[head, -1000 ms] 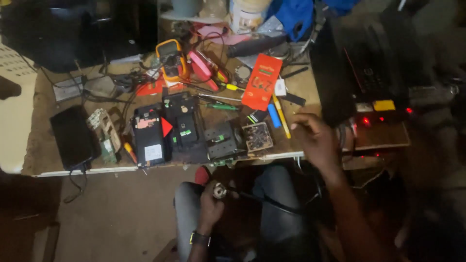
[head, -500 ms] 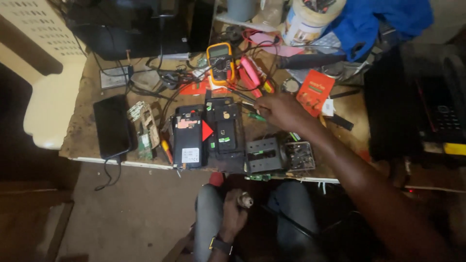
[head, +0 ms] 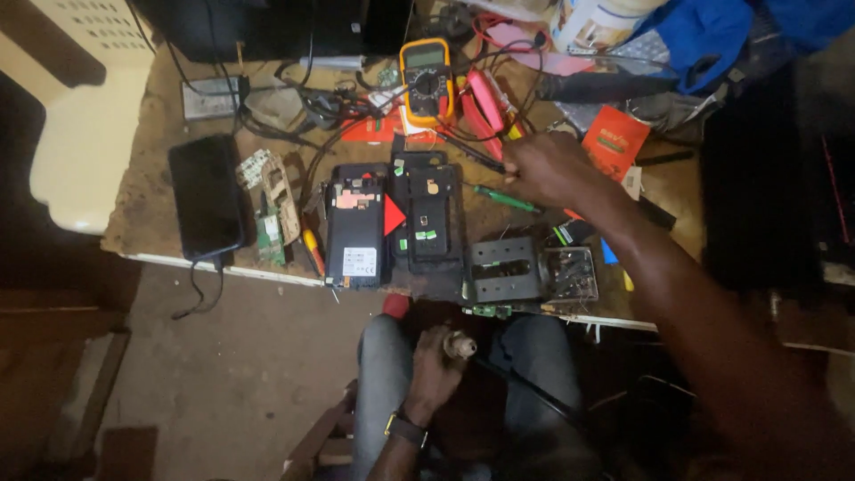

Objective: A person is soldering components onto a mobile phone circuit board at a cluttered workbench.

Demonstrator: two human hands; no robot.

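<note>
Cluttered with phone parts and tools, the worn brown tabletop (head: 142,191) fills the upper half of the view, above a bare floor. Landmark: the opened phone body (head: 428,214) at the tabletop centre. Immediately left of it lies a second opened phone (head: 354,227) with a white label, and a red triangular pick (head: 393,216) sits between the 2. Further left of it are loose circuit boards (head: 272,209) and a black phone (head: 207,194) lying face down with a cable at its lower end. Behind the phone body stands a yellow multimeter (head: 425,80). Right of it, the right hand (head: 548,169) rests over the tabletop, its grip closed on a thin dark tool (head: 476,158) whose shaft points toward the landmark; a green-handled screwdriver (head: 506,199) lies just below that hand. A grey metal fixture (head: 508,269) sits right of and nearer than the landmark. Below the tabletop edge, over the lap, the left hand (head: 435,370) has its grip closed around a handpiece (head: 461,345) with a metal tip and a black cord.
</note>
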